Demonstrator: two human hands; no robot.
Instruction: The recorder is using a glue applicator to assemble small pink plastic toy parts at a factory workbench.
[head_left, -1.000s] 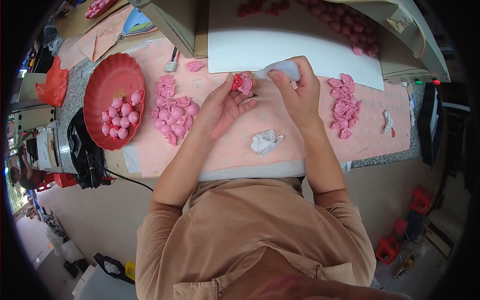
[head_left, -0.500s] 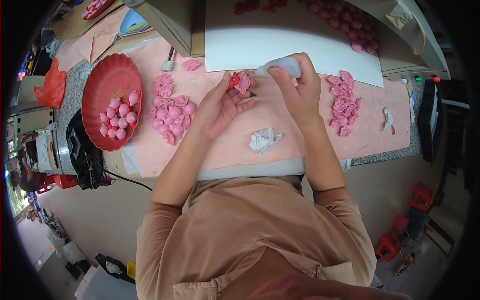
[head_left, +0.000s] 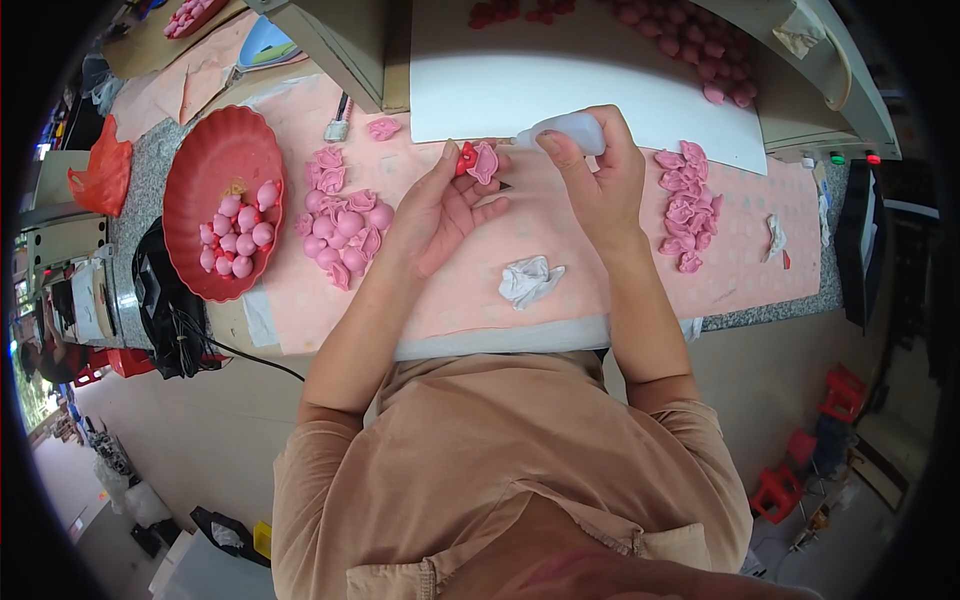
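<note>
Between the fingertips of my left hand (head_left: 441, 215) is a small pink petal-shaped piece (head_left: 483, 164) with a red part (head_left: 466, 158) at its side. My right hand (head_left: 612, 185) is closed round a translucent squeeze bottle (head_left: 576, 132), tilted so that its thin nozzle points left at the pink piece. Whether the nozzle tip touches the piece I cannot tell. Left of my left hand lies a cluster of pink balls and petal pieces (head_left: 340, 235). Beyond my right hand is a row of pink petal pieces (head_left: 688, 205).
A red scalloped dish (head_left: 190, 180) holding several pink balls stands at the left. A crumpled white tissue (head_left: 531, 281) lies on the pink table cover (head_left: 450, 305). At the back, a shelf unit (head_left: 335, 45) stands round a white sheet (head_left: 480, 100), and a brush (head_left: 337, 128) lies beside it.
My right hand and the squeeze bottle have shifted very slightly right. The piece in my left hand has barely moved.
</note>
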